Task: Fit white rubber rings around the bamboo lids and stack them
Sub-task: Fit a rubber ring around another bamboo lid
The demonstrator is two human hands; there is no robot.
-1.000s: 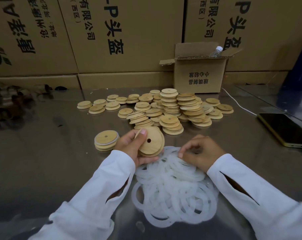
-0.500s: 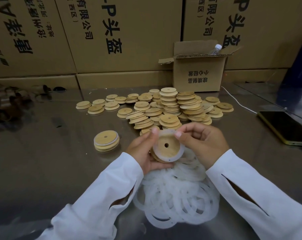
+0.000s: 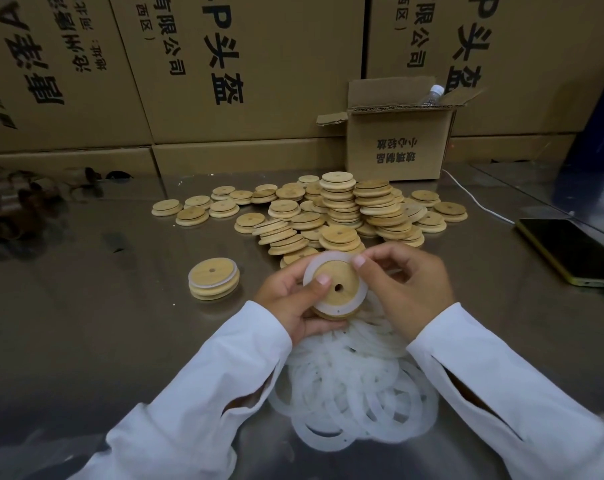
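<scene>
Two hands: left hand (image 3: 286, 301) and right hand (image 3: 409, 289) meet over the worktop (image 3: 103, 323).
Left hand: fingers curl under the bamboo lid (image 3: 343, 273), thumb on its face beside the centre hole.
Right hand: thumb and fingers pinch the white rubber ring (image 3: 362, 296) at the lid's far rim.
Ring position: round the lid, between both hands.
Spare stock: ring pile (image 3: 356, 393) directly beneath the hands.
Finished: ringed stack (image 3: 213, 277) just left of the left hand.
Unfitted: bare lids (image 3: 349, 209) heaped beyond the hands.

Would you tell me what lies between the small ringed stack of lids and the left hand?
Nothing: the head view shows only bare metal table between the ringed stack and the left hand, which holds a lid.
</scene>
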